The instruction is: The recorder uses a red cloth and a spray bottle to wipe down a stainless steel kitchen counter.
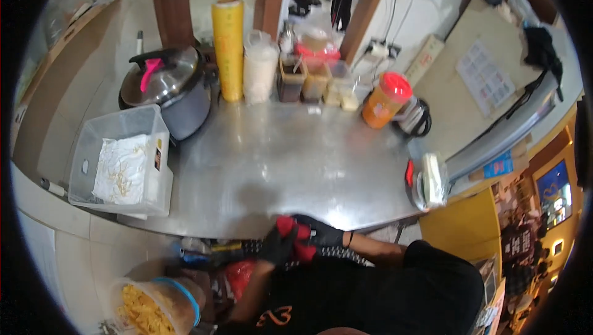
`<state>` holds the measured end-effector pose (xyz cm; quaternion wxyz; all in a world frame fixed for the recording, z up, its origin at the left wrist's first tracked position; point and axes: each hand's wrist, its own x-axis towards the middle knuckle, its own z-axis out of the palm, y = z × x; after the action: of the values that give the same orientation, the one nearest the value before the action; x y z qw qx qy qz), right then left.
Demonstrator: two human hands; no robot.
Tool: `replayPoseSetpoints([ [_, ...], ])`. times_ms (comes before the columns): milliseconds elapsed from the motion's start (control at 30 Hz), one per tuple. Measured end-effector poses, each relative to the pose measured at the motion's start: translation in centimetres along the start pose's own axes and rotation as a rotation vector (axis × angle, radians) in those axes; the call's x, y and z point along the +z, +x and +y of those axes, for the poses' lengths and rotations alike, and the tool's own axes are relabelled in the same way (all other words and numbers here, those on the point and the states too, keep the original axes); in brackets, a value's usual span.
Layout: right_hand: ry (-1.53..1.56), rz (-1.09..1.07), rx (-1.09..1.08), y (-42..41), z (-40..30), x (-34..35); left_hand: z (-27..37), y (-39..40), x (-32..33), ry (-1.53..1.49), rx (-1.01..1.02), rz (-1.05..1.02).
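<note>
My left hand [276,248] and my right hand [324,232], both in black gloves, are close together at the near edge of the steel table [296,163]. Between them is a bunched red cloth [304,252], gripped by both hands; its folds show above and below the fingers. The fingertips are partly hidden and blurred. Against my black clothing, below the hands, lies a black-and-white patterned fabric.
At left stand a clear plastic bin [160,149] with white paper inside and a lidded pot [185,108]. A yellow film roll [228,52], containers and a red-lidded jar [387,101] line the back. A tub of yellow chips [143,307] is lower left.
</note>
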<state>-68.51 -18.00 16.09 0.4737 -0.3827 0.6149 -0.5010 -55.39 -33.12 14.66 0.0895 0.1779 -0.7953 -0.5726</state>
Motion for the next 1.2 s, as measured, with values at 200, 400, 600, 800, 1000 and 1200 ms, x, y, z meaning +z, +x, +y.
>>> replayPoseSetpoints([
  [200, -0.165, 0.542, -0.257, -5.9, -3.8, -10.0, 10.8, 7.9, 0.4, 0.234, 0.317, -0.091],
  [400, -0.429, 0.284, -0.107, -13.6, -7.9, -16.8, 16.0, 8.7, 2.5, 0.449, 0.429, -0.281],
  [600, -0.391, -0.086, -0.41, -7.8, -2.3, -15.3, 16.2, 4.3, 4.1, 0.157, 0.318, -0.256],
  [800, -0.251, -0.166, -0.693, -5.5, -3.5, -9.9, 18.7, -7.1, 0.7, 0.316, -0.217, 0.021],
  [1000, -0.251, -0.22, -0.531, -4.9, -5.4, -7.4, 15.5, -13.1, 0.2, 0.557, -0.265, -0.058],
  [1200, -0.524, -0.308, -0.495, -6.1, -4.4, -7.1, 12.5, -15.6, -3.0, 0.271, -0.291, 0.039],
])
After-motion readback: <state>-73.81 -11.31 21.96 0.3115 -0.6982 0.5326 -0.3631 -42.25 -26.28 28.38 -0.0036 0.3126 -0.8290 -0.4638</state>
